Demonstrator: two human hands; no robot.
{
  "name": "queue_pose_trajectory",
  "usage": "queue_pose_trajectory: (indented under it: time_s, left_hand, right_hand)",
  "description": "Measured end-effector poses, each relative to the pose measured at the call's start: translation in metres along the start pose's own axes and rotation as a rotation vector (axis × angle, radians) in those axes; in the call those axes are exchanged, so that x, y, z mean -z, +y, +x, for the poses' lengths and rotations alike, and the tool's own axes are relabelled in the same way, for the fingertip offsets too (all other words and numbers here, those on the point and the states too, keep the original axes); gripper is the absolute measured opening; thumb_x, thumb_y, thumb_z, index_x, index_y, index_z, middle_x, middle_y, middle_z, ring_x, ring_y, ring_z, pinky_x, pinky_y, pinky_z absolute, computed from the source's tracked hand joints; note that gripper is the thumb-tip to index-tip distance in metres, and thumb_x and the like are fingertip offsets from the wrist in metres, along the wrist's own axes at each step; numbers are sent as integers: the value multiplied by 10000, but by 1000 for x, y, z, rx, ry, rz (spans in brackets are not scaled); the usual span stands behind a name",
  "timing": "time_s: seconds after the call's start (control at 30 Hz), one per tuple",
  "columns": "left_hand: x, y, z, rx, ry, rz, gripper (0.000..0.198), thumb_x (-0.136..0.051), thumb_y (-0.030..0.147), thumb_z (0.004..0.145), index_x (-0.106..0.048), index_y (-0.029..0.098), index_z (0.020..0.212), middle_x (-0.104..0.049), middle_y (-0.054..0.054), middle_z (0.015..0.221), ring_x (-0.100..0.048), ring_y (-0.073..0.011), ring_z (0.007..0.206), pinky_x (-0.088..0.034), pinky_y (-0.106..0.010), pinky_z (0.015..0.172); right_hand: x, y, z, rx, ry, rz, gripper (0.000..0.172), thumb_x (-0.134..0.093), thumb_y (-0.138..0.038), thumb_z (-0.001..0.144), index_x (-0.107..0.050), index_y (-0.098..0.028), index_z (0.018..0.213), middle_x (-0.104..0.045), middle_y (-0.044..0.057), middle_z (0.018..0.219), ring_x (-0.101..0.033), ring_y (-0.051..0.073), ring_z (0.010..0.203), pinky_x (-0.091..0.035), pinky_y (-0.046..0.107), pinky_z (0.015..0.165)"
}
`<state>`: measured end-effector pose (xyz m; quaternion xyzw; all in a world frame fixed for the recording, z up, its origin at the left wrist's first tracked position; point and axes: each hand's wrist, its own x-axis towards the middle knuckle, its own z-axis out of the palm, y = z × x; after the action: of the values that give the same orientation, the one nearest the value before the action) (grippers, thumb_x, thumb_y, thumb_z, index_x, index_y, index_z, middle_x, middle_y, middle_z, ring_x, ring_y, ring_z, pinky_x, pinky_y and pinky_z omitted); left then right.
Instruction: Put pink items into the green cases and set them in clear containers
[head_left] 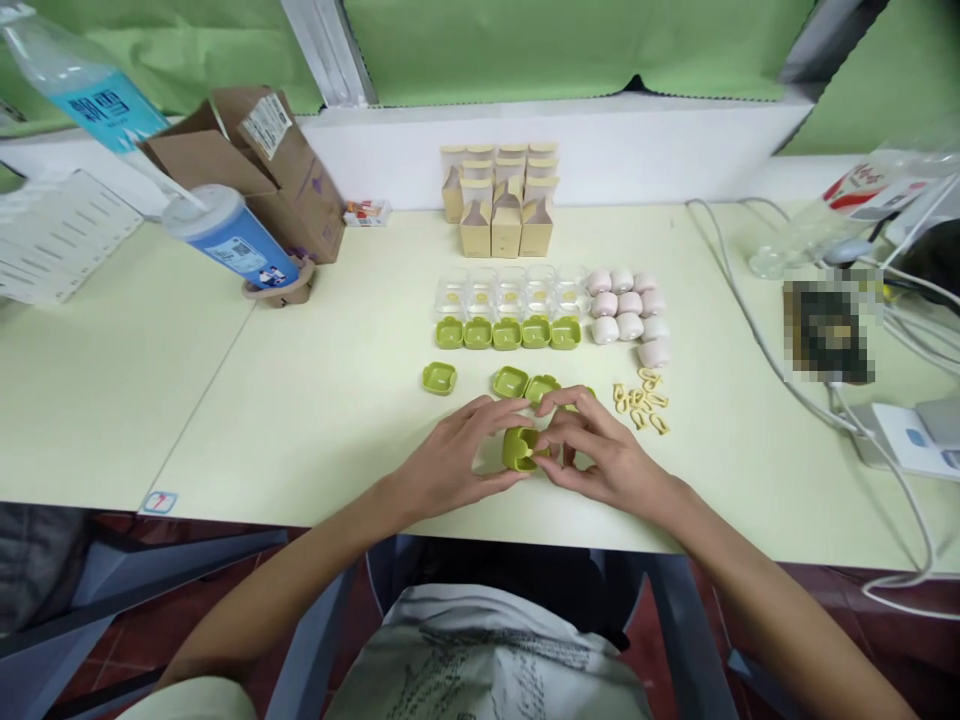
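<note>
My left hand and my right hand meet near the table's front edge, both pinching one small green square case held on its side between the fingertips. Just beyond the hands lie three loose green cases: one to the left, two close together. A pile of small yellow clips lies to the right of my right hand. A row of green cases stands further back, with clear boxes behind it.
Pink round pieces sit right of the rows. Beige cartons are stacked at the back. A blue-lidded cup, a cardboard box and a water bottle stand at the left. White cables and devices crowd the right.
</note>
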<state>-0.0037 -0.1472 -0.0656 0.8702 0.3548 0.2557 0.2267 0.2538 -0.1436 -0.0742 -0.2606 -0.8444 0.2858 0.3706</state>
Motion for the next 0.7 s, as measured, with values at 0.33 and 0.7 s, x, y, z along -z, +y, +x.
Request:
queue_pose_trajectory:
  time_s: [0.33,0.7]
  left_hand:
    - [-3,-30,-12,-29,48,140,430,-644,308,1082,-549,243,1497,-714,-110,1410,-644,-273,1370,-557,-486,1182]
    - [29,-56,4,256,312,399,230,-703,340,1039,-761,203,1214,-812,-82,1099,-614,-287,1058,-559,-458,927]
  right_hand:
    - [80,28,-48,-158,181,-505,80,-700,-173,1033,-766,-216,1048,-819,83,1170,-775,173,782,-615,299,619]
    - [44,7,-21,-48,100,-769,135,-626,-179,1076,-752,-181,1124,-798,95,1089,-725,226,953,-558,360,758]
